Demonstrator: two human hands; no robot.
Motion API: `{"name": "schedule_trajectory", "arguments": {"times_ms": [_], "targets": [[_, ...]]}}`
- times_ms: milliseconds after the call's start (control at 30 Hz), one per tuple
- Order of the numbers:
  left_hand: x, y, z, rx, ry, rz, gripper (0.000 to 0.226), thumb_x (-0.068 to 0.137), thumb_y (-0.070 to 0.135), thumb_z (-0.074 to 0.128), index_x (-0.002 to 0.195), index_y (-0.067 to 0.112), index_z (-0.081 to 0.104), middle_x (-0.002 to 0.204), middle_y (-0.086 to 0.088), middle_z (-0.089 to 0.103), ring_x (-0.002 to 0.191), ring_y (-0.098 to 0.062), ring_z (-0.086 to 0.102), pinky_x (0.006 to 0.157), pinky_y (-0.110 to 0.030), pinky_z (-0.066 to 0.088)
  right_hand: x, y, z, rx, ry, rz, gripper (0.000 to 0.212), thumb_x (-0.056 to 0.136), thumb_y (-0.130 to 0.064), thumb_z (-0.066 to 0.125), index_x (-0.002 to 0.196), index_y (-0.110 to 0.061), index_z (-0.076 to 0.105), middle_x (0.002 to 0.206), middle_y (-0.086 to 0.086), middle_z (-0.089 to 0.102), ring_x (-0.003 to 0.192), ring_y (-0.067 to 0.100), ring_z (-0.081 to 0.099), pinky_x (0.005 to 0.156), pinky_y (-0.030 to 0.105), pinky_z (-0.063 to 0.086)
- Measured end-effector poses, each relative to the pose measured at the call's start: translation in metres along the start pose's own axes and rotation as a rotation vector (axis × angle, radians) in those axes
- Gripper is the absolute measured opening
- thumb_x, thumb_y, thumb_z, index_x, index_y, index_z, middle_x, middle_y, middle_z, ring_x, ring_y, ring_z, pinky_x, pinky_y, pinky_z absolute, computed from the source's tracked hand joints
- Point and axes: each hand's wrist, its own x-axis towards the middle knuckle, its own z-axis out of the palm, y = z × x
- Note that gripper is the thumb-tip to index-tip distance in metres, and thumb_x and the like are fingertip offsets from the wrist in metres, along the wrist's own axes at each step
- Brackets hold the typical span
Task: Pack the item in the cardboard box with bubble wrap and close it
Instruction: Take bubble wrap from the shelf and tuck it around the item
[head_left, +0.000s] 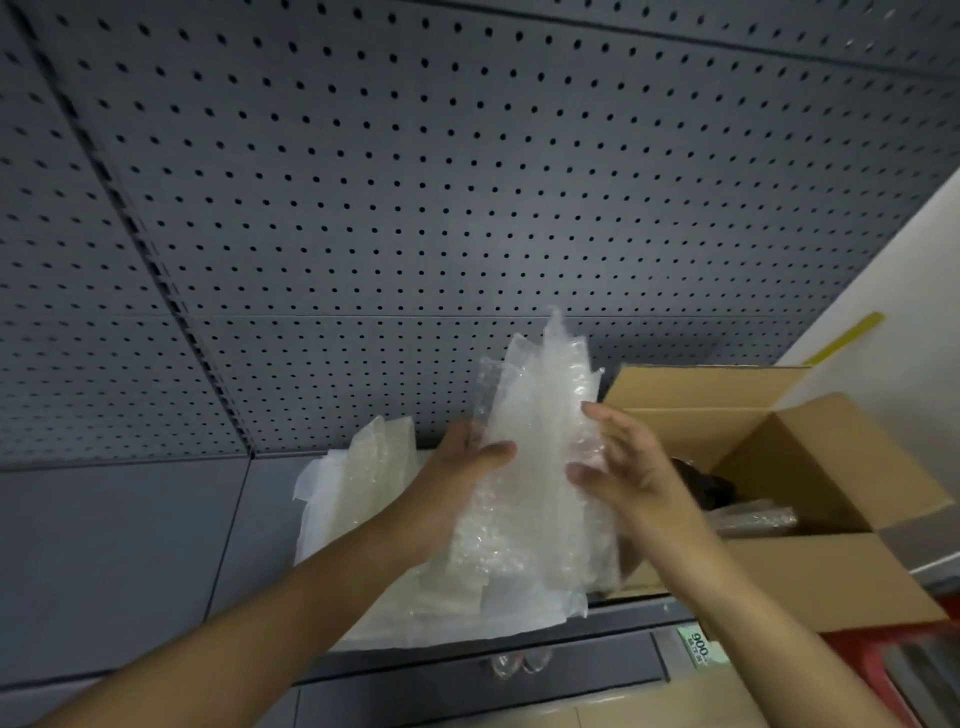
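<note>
A crumpled sheet of clear bubble wrap (535, 457) stands upright between my hands, above the shelf. My left hand (462, 467) grips its left side with the thumb across the front. My right hand (623, 467) holds its right side, fingers curled against the wrap. To the right sits the open cardboard box (810, 566) with its flaps up. Inside it lies a dark item (706, 486), partly hidden, with some clear wrap (753, 519) beside it.
More bubble wrap sheets (363, 499) lie piled on the grey shelf (130, 561) behind my left hand. A grey pegboard wall (415, 182) fills the back. A white wall (883, 312) stands at the right. A price label (701, 647) sticks to the shelf's front edge.
</note>
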Motion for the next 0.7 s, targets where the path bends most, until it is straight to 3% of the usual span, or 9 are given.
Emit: {"name": "schedule_trajectory", "arguments": {"times_ms": [67, 167, 267, 333, 400, 467, 567, 633, 700], "targets": [[-0.006, 0.004, 0.002, 0.018, -0.008, 0.015, 0.039, 0.081, 0.048, 0.066, 0.101, 0.017, 0.055, 0.109, -0.009, 0.065, 0.089, -0.016, 0.061, 0.083, -0.03, 0.049, -0.001, 0.007, 0.014, -0.092, -0.031, -0.011, 0.056, 0.076, -0.035, 0.071, 0.122, -0.047, 0.041, 0.138, 0.001, 0.05, 0.128, 0.018, 0.048, 0.105, 0.043, 0.042], [-0.008, 0.007, -0.001, -0.161, -0.077, -0.04, 0.061, 0.066, 0.072, 0.063, 0.094, 0.018, 0.057, 0.107, -0.011, 0.06, 0.088, -0.022, 0.058, 0.072, -0.025, 0.043, -0.002, 0.015, 0.032, -0.061, 0.007, -0.011, 0.038, 0.091, -0.012, 0.056, 0.117, -0.033, 0.038, 0.124, 0.003, 0.06, 0.118, 0.014, 0.055, 0.102, 0.036, 0.044], [-0.013, 0.011, -0.006, -0.245, -0.186, -0.038, 0.052, 0.076, 0.056, 0.06, 0.115, 0.022, 0.063, 0.117, 0.0, 0.07, 0.108, -0.015, 0.066, 0.087, -0.03, 0.051, -0.003, 0.014, 0.043, -0.032, -0.056, 0.048, 0.026, 0.095, -0.011, 0.047, 0.118, -0.024, 0.047, 0.142, -0.005, 0.043, 0.132, 0.006, 0.038, 0.1, 0.016, 0.037], [-0.015, 0.013, -0.006, -0.128, -0.152, -0.018, 0.064, 0.072, 0.049, 0.075, 0.125, 0.024, 0.052, 0.12, 0.001, 0.067, 0.107, -0.013, 0.066, 0.086, -0.031, 0.053, -0.001, 0.015, 0.045, -0.088, -0.131, 0.07, 0.025, 0.096, -0.019, 0.045, 0.116, -0.026, 0.057, 0.147, -0.014, 0.032, 0.136, 0.002, 0.027, 0.101, 0.015, 0.027], [-0.015, 0.012, -0.006, -0.091, -0.12, -0.022, 0.062, 0.075, 0.036, 0.077, 0.128, 0.024, 0.046, 0.118, 0.0, 0.068, 0.104, -0.015, 0.068, 0.082, -0.03, 0.055, 0.0, 0.013, 0.044, -0.096, -0.122, 0.059, 0.027, 0.096, -0.013, 0.043, 0.098, -0.029, 0.065, 0.141, -0.017, 0.036, 0.134, 0.002, 0.032, 0.1, 0.014, 0.027], [-0.012, 0.014, -0.006, -0.111, -0.109, -0.035, 0.033, 0.088, 0.021, 0.065, 0.12, 0.02, 0.057, 0.104, -0.003, 0.073, 0.092, -0.016, 0.072, 0.072, -0.029, 0.057, 0.0, 0.012, 0.037, -0.123, -0.055, -0.041, 0.036, 0.093, 0.0, 0.046, 0.091, -0.027, 0.069, 0.135, -0.016, 0.047, 0.127, -0.006, 0.041, 0.091, 0.005, 0.037], [-0.008, 0.02, -0.009, -0.112, -0.058, -0.068, 0.023, 0.091, 0.016, 0.056, 0.11, 0.01, 0.067, 0.089, -0.007, 0.074, 0.077, -0.019, 0.072, 0.064, -0.027, 0.057, 0.0, 0.008, 0.019, -0.094, 0.198, -0.149, 0.035, 0.086, 0.007, 0.056, 0.094, -0.026, 0.067, 0.12, -0.007, 0.06, 0.113, 0.003, 0.056, 0.088, 0.012, 0.048], [-0.004, 0.023, -0.009, -0.112, -0.067, -0.092, 0.021, 0.09, 0.019, 0.058, 0.1, 0.007, 0.072, 0.084, -0.008, 0.074, 0.072, -0.019, 0.071, 0.066, -0.028, 0.056, 0.004, 0.006, -0.002, -0.121, 0.354, -0.086, 0.033, 0.084, -0.008, 0.065, 0.111, -0.026, 0.056, 0.118, -0.004, 0.056, 0.107, 0.01, 0.055, 0.085, 0.014, 0.049], [0.0, 0.027, -0.006, -0.129, -0.108, -0.117, 0.021, 0.09, 0.022, 0.058, 0.085, 0.009, 0.074, 0.076, -0.006, 0.074, 0.064, -0.017, 0.07, 0.064, -0.026, 0.056, 0.008, 0.003, -0.026, -0.107, 0.232, 0.1, 0.057, 0.081, -0.032, 0.069, 0.13, -0.026, 0.041, 0.121, -0.005, 0.055, 0.108, 0.013, 0.054, 0.087, 0.021, 0.046]]}}
